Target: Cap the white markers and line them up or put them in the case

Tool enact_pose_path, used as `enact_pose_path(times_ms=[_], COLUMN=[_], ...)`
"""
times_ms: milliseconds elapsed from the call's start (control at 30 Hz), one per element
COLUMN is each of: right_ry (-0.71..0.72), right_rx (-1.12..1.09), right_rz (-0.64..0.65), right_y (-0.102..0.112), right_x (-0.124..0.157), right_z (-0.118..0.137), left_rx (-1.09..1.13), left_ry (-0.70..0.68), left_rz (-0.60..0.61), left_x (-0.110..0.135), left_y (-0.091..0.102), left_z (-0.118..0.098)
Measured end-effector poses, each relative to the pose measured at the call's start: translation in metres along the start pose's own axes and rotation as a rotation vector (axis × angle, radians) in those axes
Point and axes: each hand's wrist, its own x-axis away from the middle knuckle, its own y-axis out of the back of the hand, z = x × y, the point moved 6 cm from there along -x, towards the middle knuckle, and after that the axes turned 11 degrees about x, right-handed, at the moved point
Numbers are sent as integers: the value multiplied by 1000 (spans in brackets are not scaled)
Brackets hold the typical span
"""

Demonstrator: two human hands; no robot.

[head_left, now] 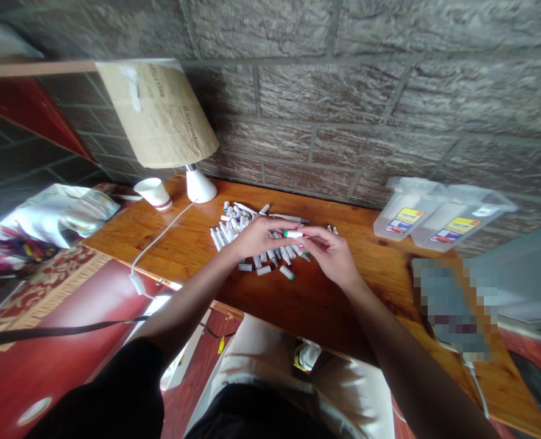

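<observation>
Between my two hands is a short white marker piece (294, 234) with a green end, held over the wooden table. My left hand (258, 236) is closed, its fingertips at the green end. My right hand (331, 251) pinches the other end between thumb and fingers. Whether it is a whole marker or only its cap is hard to tell. Beneath and beside my left hand lies a loose pile of white markers (227, 230). Nearer to me are loose white caps, one of them a green-ended cap (287, 272).
A lamp (201, 186) and a paper cup (153, 194) stand at the back left, with the lamp's cord crossing the table (343, 216). Clear plastic containers (396, 213) are at the back right. A blurred-out flat object (453, 308) lies at the right. A stone-patterned wall rises behind.
</observation>
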Motion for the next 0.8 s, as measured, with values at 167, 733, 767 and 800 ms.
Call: enact_pose_path(times_ms=[167, 733, 767, 800], right_ry=[-42, -34, -24, -14], right_rx=[-5, 695, 702, 709], right_rz=[-58, -186, -181, -177], right_y=[5, 45, 43, 42], right_x=[-1, 3, 3, 4], right_z=[1, -12, -11, -10], left_rx=[70, -567, -567, -565], left_ry=[44, 69, 67, 65], left_rz=[-7, -758, -710, -666], left_x=[3, 93, 90, 87], left_y=[8, 144, 141, 139], left_z=[1, 48, 48, 47])
